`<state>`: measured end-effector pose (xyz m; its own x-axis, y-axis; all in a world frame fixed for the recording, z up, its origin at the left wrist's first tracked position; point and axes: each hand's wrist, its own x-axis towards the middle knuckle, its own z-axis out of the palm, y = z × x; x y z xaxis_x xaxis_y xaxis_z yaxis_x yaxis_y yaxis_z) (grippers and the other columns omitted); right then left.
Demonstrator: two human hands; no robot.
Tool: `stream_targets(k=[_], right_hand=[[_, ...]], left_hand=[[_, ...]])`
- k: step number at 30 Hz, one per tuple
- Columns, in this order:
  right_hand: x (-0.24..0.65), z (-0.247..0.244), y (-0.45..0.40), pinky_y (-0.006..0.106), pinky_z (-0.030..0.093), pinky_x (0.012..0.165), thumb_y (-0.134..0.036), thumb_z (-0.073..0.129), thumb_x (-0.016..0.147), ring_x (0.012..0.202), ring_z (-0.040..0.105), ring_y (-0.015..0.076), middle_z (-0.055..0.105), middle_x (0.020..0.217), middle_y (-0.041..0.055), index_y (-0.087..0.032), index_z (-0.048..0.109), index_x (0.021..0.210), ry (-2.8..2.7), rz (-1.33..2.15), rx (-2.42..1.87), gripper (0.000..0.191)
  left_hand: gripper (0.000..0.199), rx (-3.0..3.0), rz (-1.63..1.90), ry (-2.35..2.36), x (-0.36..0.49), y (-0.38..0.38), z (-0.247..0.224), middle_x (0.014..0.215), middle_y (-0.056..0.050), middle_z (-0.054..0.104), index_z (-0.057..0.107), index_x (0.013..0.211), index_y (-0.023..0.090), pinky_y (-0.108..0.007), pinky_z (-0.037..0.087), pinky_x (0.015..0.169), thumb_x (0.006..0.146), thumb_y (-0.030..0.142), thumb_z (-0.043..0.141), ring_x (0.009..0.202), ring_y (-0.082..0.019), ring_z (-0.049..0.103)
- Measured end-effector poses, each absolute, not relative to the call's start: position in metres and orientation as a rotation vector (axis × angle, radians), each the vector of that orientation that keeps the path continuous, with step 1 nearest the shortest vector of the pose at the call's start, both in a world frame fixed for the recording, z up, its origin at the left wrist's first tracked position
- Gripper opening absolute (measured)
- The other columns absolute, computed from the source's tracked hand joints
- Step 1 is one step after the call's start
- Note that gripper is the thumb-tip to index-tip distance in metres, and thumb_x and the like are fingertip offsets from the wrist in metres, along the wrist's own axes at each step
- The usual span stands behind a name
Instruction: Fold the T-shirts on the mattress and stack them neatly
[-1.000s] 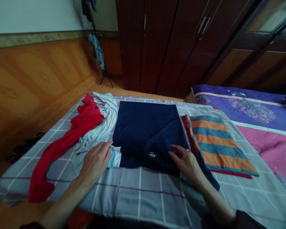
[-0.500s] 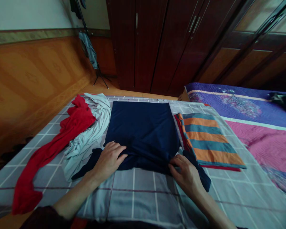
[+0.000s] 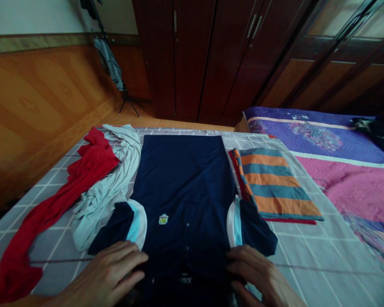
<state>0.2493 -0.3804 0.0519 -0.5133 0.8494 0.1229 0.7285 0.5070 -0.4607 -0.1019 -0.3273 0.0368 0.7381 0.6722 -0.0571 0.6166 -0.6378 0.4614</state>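
A dark navy shirt [image 3: 185,175] lies spread on the checked bed sheet [image 3: 307,256], its collar end toward me and its hem away. White and light-blue bands mark both sleeves, and a small badge [image 3: 163,219] sits on its front. My left hand [image 3: 112,270] is at the shirt's left shoulder, fingers curled together on the dark cloth. At the right shoulder my right hand [image 3: 259,273] has its fingers bent against the fabric. Both hands' fingertips are partly lost against the dark cloth.
Left of the shirt lie a red garment [image 3: 60,192] and a crumpled pale garment [image 3: 115,183]. Folded striped cloth [image 3: 275,183] rests at the right. Beyond are a purple and pink bed cover [image 3: 326,132], dark wardrobe doors [image 3: 192,64] and a clothes stand [image 3: 124,87].
Both hands have moved toward me, and the near part of the shirt is now unfolded and flat, showing its buttons, badge and sleeve bands. The view has shifted slightly.
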Motion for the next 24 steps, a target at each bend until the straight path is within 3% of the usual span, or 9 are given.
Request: stream_targets(k=[3,6,8,11,13,17,21,24], right_hand=[[0.248,0.042,-0.382,0.028,0.056,0.079,-0.022,0.063,0.078,0.095,0.064,0.0195,0.067,0.105,0.0039,-0.027,0.06,0.11,-2.479,0.462,-1.336,0.032],[0.248,0.038,-0.384,0.029,0.056,0.078,-0.025,0.064,0.077,0.093,0.064,0.0202,0.067,0.104,0.0049,-0.026,0.06,0.111,-2.52,0.404,-1.348,0.034],[0.249,0.037,-0.386,0.032,0.055,0.077,-0.027,0.062,0.079,0.095,0.064,0.0226,0.066,0.107,0.0082,-0.023,0.058,0.116,-2.491,0.29,-1.376,0.037],[0.25,0.037,-0.387,0.029,0.055,0.068,-0.024,0.058,0.082,0.081,0.065,0.0197,0.068,0.093,0.006,-0.023,0.062,0.104,-2.451,0.306,-1.427,0.023],[0.254,0.036,-0.386,0.027,0.053,0.063,-0.022,0.055,0.084,0.074,0.064,0.0171,0.067,0.086,0.0039,-0.024,0.064,0.096,-2.393,0.402,-1.449,0.016],[0.278,0.025,-0.378,0.029,0.053,0.064,-0.028,0.049,0.089,0.076,0.065,0.0185,0.066,0.085,0.005,-0.024,0.063,0.094,-2.083,0.295,-1.652,0.016],[0.305,0.005,-0.367,0.041,0.052,0.07,-0.043,0.043,0.089,0.084,0.064,0.0265,0.066,0.094,0.0088,-0.022,0.063,0.095,-1.753,0.017,-2.082,0.029],[0.314,-0.008,-0.363,0.043,0.05,0.068,-0.047,0.043,0.087,0.084,0.063,0.0296,0.065,0.092,0.0091,-0.019,0.062,0.103,-1.668,0.047,-2.305,0.038]], left_hand=[[0.044,2.475,0.126,0.994,-0.09,-0.325,0.032,0.117,-0.001,0.065,0.05,0.128,0.03,-0.026,0.047,0.087,0.087,0.047,0.056,0.106,-0.021,0.06],[0.056,2.441,-0.021,0.929,-0.074,-0.328,0.029,0.124,-0.003,0.061,0.043,0.135,0.032,-0.029,0.047,0.09,0.085,0.049,0.059,0.111,-0.023,0.058],[0.044,2.414,-0.09,0.913,-0.063,-0.33,0.028,0.119,-0.004,0.062,0.051,0.127,0.029,-0.03,0.047,0.087,0.086,0.037,0.061,0.106,-0.023,0.059],[0.018,2.357,-0.198,0.768,-0.052,-0.33,0.032,0.094,0.002,0.065,0.063,0.094,0.025,-0.024,0.044,0.077,0.084,0.012,0.055,0.088,-0.016,0.061],[0.014,2.322,-0.225,0.671,-0.049,-0.326,0.039,0.086,0.004,0.063,0.061,0.083,0.024,-0.023,0.042,0.073,0.084,0.011,0.055,0.082,-0.014,0.06],[0.007,2.286,-0.185,0.572,-0.038,-0.31,0.063,0.086,0.003,0.063,0.062,0.085,0.024,-0.022,0.041,0.074,0.089,0.025,0.057,0.083,-0.013,0.06],[0.011,2.357,-0.087,0.541,-0.009,-0.295,0.076,0.091,0.001,0.063,0.061,0.098,0.024,-0.024,0.042,0.077,0.093,0.024,0.051,0.087,-0.015,0.059],[0.018,2.468,-0.094,0.468,0.019,-0.29,0.067,0.1,-0.003,0.062,0.058,0.106,0.022,-0.027,0.045,0.08,0.089,0.024,0.057,0.092,-0.018,0.059]])
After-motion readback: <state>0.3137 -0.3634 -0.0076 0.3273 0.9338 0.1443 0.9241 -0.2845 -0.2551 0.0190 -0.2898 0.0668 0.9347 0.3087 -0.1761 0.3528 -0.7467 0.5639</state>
